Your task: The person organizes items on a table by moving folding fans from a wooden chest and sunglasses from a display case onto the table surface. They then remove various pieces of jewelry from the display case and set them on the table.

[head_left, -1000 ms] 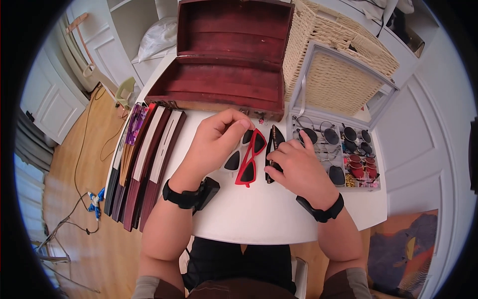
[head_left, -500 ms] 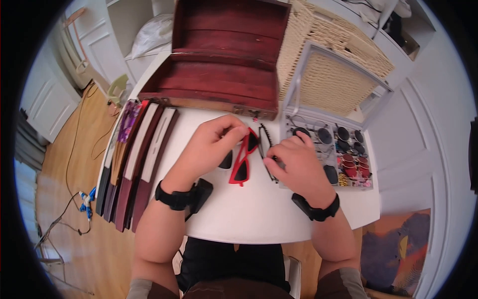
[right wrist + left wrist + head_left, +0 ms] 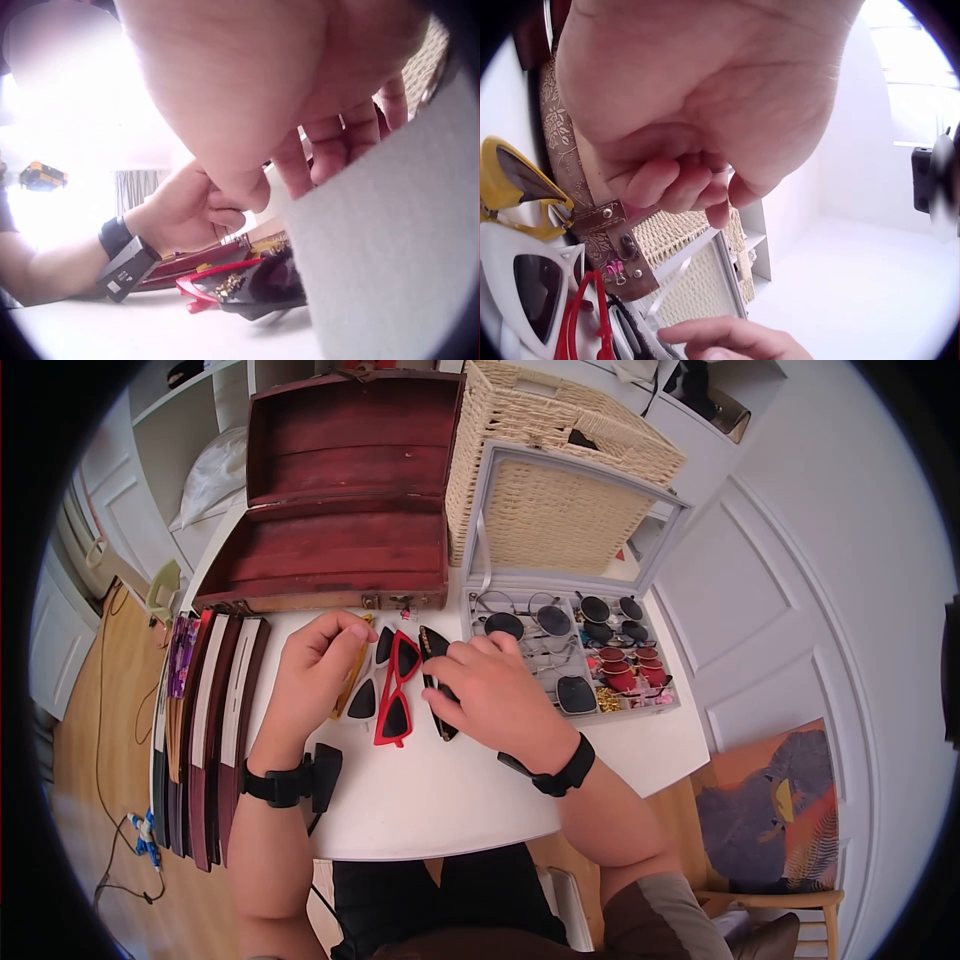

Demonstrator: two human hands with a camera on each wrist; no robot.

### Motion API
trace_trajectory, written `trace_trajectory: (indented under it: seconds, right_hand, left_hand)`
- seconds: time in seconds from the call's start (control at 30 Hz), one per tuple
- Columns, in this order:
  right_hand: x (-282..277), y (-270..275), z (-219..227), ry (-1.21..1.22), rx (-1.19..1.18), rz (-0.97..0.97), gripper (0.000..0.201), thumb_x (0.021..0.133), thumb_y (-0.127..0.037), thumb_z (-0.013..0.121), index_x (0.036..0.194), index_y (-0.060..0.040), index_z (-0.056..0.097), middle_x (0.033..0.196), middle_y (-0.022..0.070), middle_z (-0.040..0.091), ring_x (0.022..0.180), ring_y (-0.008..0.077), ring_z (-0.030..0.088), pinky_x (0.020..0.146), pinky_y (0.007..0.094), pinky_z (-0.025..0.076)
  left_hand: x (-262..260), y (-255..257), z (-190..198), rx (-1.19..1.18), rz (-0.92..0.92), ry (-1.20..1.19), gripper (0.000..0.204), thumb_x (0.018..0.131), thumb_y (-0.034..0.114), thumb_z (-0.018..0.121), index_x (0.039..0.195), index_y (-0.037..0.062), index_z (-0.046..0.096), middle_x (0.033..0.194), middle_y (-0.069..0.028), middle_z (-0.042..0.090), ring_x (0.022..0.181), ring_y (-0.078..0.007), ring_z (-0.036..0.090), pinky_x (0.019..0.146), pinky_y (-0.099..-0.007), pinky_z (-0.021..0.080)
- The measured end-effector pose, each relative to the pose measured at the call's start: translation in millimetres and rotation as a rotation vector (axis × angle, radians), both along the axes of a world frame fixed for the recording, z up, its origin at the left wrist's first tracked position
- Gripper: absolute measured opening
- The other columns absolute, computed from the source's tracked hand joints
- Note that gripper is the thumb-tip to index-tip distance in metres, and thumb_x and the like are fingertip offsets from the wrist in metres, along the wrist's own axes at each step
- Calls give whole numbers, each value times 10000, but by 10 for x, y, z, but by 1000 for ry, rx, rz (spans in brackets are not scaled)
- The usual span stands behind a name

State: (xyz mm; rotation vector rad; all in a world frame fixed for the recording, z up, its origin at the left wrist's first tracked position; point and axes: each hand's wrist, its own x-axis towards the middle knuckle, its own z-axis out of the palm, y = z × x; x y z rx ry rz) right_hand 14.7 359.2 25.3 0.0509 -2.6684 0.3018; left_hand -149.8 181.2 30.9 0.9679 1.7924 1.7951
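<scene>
Red sunglasses (image 3: 398,682), left of centre, on worktop (image 3: 430,805); black pair (image 3: 432,648) just beside. Right grip (image 3: 505,695): loosely bent, near black pair, contact unclear. Left grip (image 3: 318,668): curled, empty. Risk: brushing fingertips push black into red. Since earlier: yellow pair (image 3: 349,686) revealed.

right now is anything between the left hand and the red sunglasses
Yes, the white sunglasses lie on the table between the left hand and the red sunglasses. The yellow sunglasses lie beside the white ones, nearer the hand.
</scene>
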Motion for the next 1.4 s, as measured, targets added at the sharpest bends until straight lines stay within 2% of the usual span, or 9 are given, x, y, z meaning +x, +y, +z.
trace_trajectory:
  seconds: [0.13, 0.2, 0.23, 0.33, 0.47, 0.7, 0.97, 1.0, 1.4]
  right_hand:
    - [2, 123, 153, 227, -109, -72, 131, 893, -146, 713, 1020, -118, 692, 941, 44, 671, 945, 235, 648, 918, 433, 413]
    - [93, 239, 318, 271, -136, -142, 119, 892, -131, 709, 1005, -107, 684, 928, 46, 674, 925, 229, 657, 911, 429, 411]
    - [156, 301, 412, 312, -167, -215, 106, 891, -117, 705, 991, -95, 677, 916, 48, 677, 904, 224, 667, 904, 426, 409]
    - [404, 456, 626, 135, -88, -253, 50, 904, -113, 710, 900, -63, 703, 793, 59, 640, 756, 217, 646, 837, 389, 417]
    - [687, 617, 408, -188, 144, -296, 89, 900, -178, 715, 904, -90, 723, 866, 52, 658, 850, 279, 653, 828, 424, 430]
    - [944, 489, 311, -301, -27, -277, 105, 883, -199, 737, 929, -108, 757, 923, 52, 654, 939, 261, 645, 875, 417, 435]
    - [992, 553, 208, -282, 149, -262, 107, 867, -207, 769, 940, -129, 786, 944, 40, 633, 990, 246, 616, 910, 411, 408]
    - [988, 549, 204, -284, 150, -260, 107, 867, -207, 769, 940, -129, 786, 944, 40, 633, 990, 246, 616, 910, 411, 408]
    - [1011, 228, 452, -152, 46, -117, 96, 892, -168, 744, 926, -80, 762, 906, 44, 608, 952, 249, 593, 916, 421, 395]
  left_hand:
    - [-48, -9, -63, 57, 18, 39, 210, 1071, 207, 567, 990, 43, 670, 671, 114, 392, 591, 12, 300, 526, -206, 219]
    - [-51, -34, -29, 64, 14, 18, 217, 1054, 196, 585, 973, 27, 695, 820, 51, 599, 767, -21, 495, 690, -216, 422]
    - [-66, -42, -18, 72, 18, 21, 217, 1054, 196, 585, 973, 27, 695, 820, 51, 599, 767, -21, 495, 690, -216, 422]
    - [-107, -33, -51, 68, 67, 4, 222, 1052, 208, 582, 957, 48, 703, 813, 64, 594, 749, -20, 479, 681, -206, 400]
    - [-153, -14, -87, 140, 75, -31, 231, 1052, 223, 581, 948, 55, 700, 819, 65, 595, 741, -20, 469, 675, -209, 392]
    - [-211, -15, -132, 150, 61, -89, 234, 1048, 239, 588, 955, 62, 710, 812, 74, 583, 725, -18, 454, 655, -210, 372]
    - [-151, 22, -113, 192, 46, -99, 221, 1049, 199, 592, 967, 28, 704, 911, 37, 658, 850, -43, 539, 772, -227, 443]
    - [-134, 59, -126, 222, 63, -56, 202, 1055, 194, 570, 979, 48, 688, 650, 121, 393, 559, 15, 296, 509, -209, 220]
    - [-135, 68, -134, 216, 68, -43, 202, 1056, 190, 565, 979, 48, 686, 663, 114, 413, 575, 14, 317, 518, -207, 235]
